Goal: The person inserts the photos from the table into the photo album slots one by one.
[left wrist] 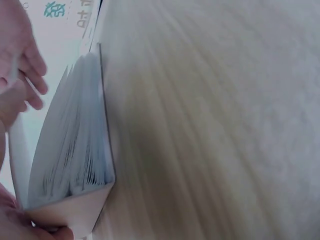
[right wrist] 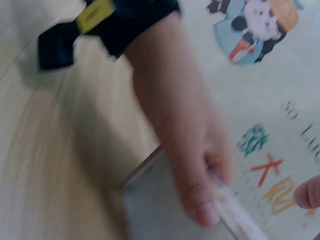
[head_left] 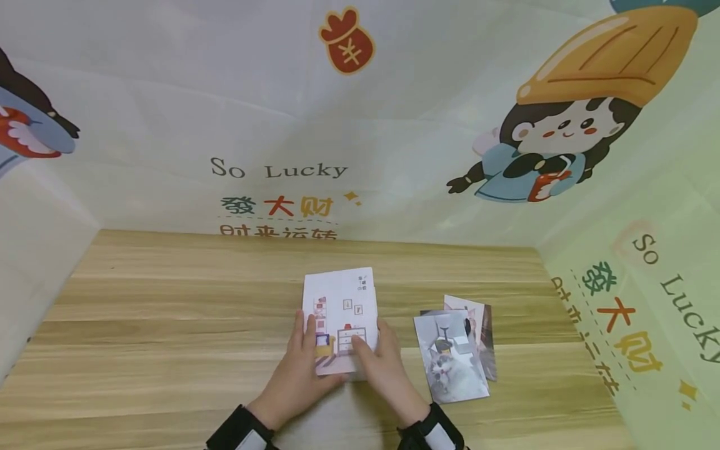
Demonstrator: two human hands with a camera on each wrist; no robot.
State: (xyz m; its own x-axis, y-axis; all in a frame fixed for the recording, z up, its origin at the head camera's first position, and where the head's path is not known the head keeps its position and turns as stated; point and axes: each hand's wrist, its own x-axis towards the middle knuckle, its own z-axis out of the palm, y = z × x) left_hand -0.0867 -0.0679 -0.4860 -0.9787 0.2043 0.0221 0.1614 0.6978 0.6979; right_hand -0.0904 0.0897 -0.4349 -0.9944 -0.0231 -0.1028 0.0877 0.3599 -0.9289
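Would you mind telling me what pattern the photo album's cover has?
The album cover is whitish with a room print, clearest in the head view.

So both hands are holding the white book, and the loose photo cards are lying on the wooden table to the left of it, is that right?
Not quite: the head view shows the photo cards to the right of the white book. The left hand and right hand do hold it.

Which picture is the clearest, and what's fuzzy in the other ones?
Head: clearest, the book fairly crisp, but its tiny writing too small to read; left wrist: hazy, the table pale and smeary; right wrist: the black wristband blurry, with a soft shadow on the table.
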